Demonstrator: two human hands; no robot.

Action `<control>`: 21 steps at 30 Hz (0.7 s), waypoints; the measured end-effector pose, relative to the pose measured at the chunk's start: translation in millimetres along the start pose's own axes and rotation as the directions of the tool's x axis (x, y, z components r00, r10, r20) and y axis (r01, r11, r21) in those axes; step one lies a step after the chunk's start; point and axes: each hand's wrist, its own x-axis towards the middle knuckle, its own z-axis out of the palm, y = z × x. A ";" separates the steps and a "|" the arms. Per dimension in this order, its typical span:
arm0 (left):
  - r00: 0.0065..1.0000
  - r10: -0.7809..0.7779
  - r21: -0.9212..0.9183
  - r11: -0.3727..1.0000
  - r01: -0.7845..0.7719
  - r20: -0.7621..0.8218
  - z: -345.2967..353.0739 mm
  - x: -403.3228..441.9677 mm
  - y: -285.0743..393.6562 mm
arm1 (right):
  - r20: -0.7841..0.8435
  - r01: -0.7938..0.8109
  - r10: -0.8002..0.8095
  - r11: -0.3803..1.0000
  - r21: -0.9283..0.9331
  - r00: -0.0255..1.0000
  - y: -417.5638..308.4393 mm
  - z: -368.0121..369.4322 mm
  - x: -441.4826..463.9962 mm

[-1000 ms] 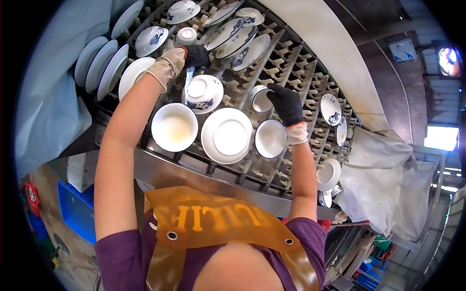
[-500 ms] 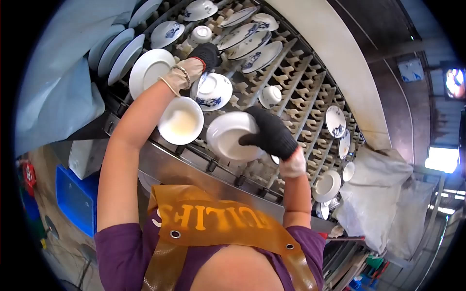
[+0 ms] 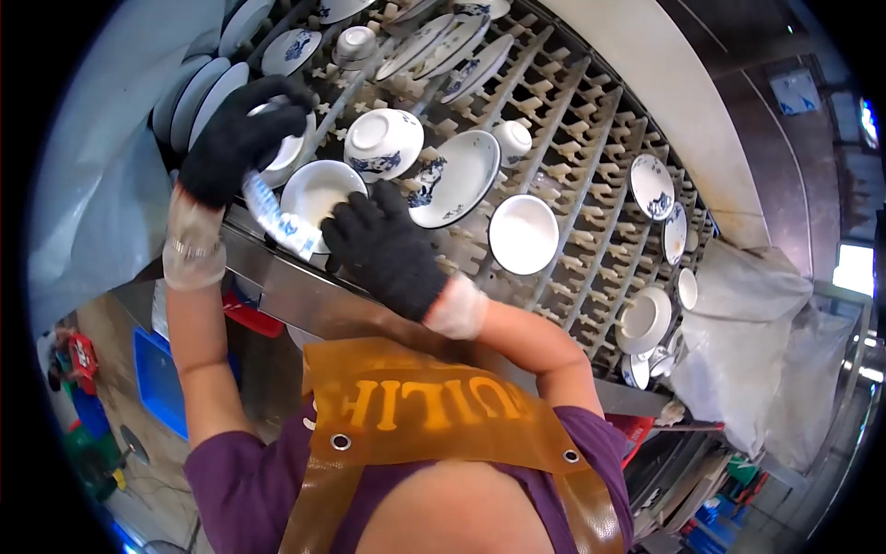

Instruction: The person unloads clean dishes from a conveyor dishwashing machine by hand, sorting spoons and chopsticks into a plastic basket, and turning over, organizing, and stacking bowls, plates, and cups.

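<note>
My left hand (image 3: 245,143), in a black glove, is curled over a white plate (image 3: 293,152) at the rack's left edge. A curved blue-and-white patterned piece (image 3: 281,222) runs from beneath it toward my right hand; blur hides its kind. My right hand (image 3: 383,245), also black-gloved, has its fingers stretched over the right rim of a white bowl (image 3: 318,185). Behind that bowl, a patterned bowl (image 3: 378,143) sits upside down. To its right a patterned plate (image 3: 461,180) leans on the rack, with a white bowl (image 3: 523,234) farther right.
Rows of pale pegs (image 3: 591,194) cover the rack, with several patterned plates (image 3: 480,69) at the back and a stacked row of plates (image 3: 189,97) at left. More dishes (image 3: 644,319) stand at right. Below left is a blue crate (image 3: 161,379); plastic sheeting (image 3: 738,314) hangs at right.
My right hand has let go of a white dish and moved left to the bowl. My left hand has shifted left and nearer. A patterned plate now leans mid-rack. The view has shifted slightly.
</note>
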 end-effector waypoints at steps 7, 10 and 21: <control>0.712 -0.501 -0.400 0.856 0.327 -0.492 20.5 -93.3 26.9 | 0.120 -0.069 0.026 0.927 0.368 0.992 36.6 -32.4 -34.6; 0.744 -0.486 -0.535 0.820 0.205 -0.459 25.7 -154.9 -10.3 | -0.022 -0.420 0.594 0.596 0.684 0.805 54.8 -71.9 -89.3; 0.886 -0.324 -0.546 0.832 0.100 -0.331 99.8 -139.8 -11.7 | -0.476 -0.761 0.713 0.636 0.131 0.514 129.7 -62.0 -165.7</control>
